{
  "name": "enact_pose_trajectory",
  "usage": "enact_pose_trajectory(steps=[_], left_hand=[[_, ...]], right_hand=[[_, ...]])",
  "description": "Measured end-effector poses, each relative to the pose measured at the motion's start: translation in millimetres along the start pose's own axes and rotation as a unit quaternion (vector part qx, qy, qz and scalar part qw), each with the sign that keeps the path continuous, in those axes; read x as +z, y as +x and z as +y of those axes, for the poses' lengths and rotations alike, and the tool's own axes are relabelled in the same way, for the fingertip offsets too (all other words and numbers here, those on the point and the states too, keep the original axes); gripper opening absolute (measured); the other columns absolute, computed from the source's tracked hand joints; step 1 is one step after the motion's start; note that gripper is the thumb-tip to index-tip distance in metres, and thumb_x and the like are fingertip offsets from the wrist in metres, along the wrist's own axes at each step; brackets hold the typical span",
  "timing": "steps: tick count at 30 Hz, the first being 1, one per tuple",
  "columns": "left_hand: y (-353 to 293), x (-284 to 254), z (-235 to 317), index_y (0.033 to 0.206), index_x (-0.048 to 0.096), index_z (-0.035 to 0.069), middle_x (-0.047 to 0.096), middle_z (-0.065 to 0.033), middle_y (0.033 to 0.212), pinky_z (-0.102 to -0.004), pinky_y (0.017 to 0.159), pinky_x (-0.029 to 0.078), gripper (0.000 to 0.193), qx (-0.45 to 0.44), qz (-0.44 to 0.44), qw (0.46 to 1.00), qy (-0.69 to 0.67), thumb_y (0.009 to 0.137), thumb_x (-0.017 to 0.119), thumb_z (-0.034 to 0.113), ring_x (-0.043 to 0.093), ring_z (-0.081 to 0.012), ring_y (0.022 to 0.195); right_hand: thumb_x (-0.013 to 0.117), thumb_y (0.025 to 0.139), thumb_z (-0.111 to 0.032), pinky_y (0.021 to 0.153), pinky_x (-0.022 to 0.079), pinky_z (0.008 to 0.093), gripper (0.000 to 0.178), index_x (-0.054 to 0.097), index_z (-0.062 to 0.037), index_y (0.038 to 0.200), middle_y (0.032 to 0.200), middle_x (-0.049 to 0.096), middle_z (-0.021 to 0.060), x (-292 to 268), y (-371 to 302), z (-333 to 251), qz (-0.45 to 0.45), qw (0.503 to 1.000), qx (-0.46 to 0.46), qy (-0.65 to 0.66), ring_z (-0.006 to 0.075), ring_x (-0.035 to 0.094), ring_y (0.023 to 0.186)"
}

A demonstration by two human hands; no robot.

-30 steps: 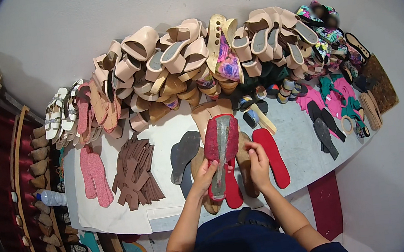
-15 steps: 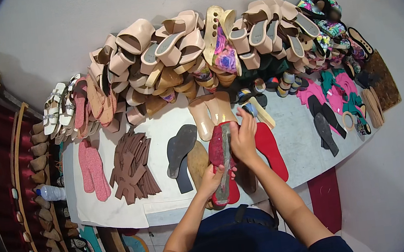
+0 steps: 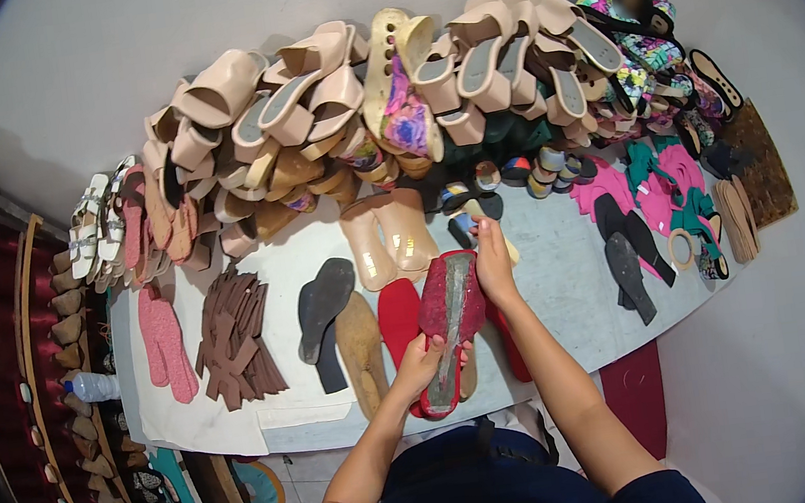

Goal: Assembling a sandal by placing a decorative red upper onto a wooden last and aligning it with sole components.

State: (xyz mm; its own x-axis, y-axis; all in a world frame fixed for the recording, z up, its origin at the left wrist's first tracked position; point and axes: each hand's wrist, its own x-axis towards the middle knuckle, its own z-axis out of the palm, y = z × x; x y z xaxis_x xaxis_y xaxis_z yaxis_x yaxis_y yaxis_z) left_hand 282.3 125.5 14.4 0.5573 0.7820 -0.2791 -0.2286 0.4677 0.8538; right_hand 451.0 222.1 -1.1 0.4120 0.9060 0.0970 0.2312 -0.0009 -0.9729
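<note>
My left hand (image 3: 424,367) is wrapped round the lower part of a red sandal (image 3: 460,307), turned with its underside up. A long grey strip runs along that underside, and dark red upper material shows on both sides. My right hand (image 3: 495,265) lies against the sandal's right edge near the far end, its fingers stretched out and pointing away from me. Beneath and beside the sandal lie a red insole (image 3: 399,317), a tan sole (image 3: 362,357) and two shiny beige insoles (image 3: 408,236).
Heeled beige sandals (image 3: 301,78) are piled along the wall. Brown strips (image 3: 235,337), pink insoles (image 3: 166,346) and black soles (image 3: 326,311) lie on the table (image 3: 567,282) at left. Black soles (image 3: 631,269) and pink pieces (image 3: 606,186) are at right. Shoe lasts fill a rack (image 3: 38,397).
My right hand has slid from the sandal's far end to its right edge, its fingers closer together. The sandal has tilted slightly rightward. The view has shifted a little to the right.
</note>
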Motion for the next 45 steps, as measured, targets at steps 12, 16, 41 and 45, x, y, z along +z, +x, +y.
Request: enact_pose_trajectory(steps=[12, 16, 41, 45], left_hand=[[46, 93, -24, 0.113, 0.044, -0.002, 0.057, -0.0114, 0.101, -0.0294, 0.078, 0.047, 0.070, -0.050, -0.032, 0.996, -0.062, 0.079, 0.037, 0.059, 0.057, -0.0156, 0.085], [75, 114, -51, 0.121, 0.039, -0.001, 0.055, -0.0115, 0.107, -0.0310, 0.080, 0.047, 0.074, -0.107, -0.033, 0.981, -0.159, 0.081, 0.029, 0.060, 0.055, -0.0172, 0.089], [133, 164, -64, 0.117, 0.041, 0.001, 0.056, -0.0148, 0.103, -0.0390, 0.082, 0.045, 0.083, -0.033, 0.062, 0.950, -0.305, 0.078, 0.016, 0.070, 0.056, -0.0244, 0.088], [136, 164, -69, 0.117, 0.041, 0.001, 0.056, -0.0148, 0.104, -0.0393, 0.082, 0.045, 0.084, -0.040, 0.066, 0.944, -0.321, 0.078, 0.015, 0.070, 0.056, -0.0251, 0.088]], right_hand=[[0.038, 0.090, -0.020, 0.081, 0.040, 0.0337, 0.029, 0.050, 0.0024, 0.104, 0.097, 0.052, 0.0183, -127, 3, 20, -0.025, 0.995, -0.050, -0.086, 0.0285, 0.052, 0.091], [0.056, 0.079, -0.021, 0.089, 0.031, 0.0437, 0.043, 0.043, -0.0008, 0.114, 0.107, 0.045, 0.0199, -198, 4, 60, -0.003, 0.935, -0.064, -0.348, 0.0330, 0.042, 0.102], [0.067, 0.067, -0.041, 0.084, 0.036, 0.0419, 0.069, 0.043, -0.0023, 0.119, 0.109, 0.040, 0.0223, -237, -33, 81, -0.111, 0.922, -0.006, -0.370, 0.0361, 0.040, 0.102], [0.068, 0.068, -0.028, 0.089, 0.032, 0.0446, 0.065, 0.039, -0.0028, 0.120, 0.108, 0.041, 0.0209, -272, -18, 83, 0.093, 0.879, 0.017, -0.468, 0.0361, 0.038, 0.104]])
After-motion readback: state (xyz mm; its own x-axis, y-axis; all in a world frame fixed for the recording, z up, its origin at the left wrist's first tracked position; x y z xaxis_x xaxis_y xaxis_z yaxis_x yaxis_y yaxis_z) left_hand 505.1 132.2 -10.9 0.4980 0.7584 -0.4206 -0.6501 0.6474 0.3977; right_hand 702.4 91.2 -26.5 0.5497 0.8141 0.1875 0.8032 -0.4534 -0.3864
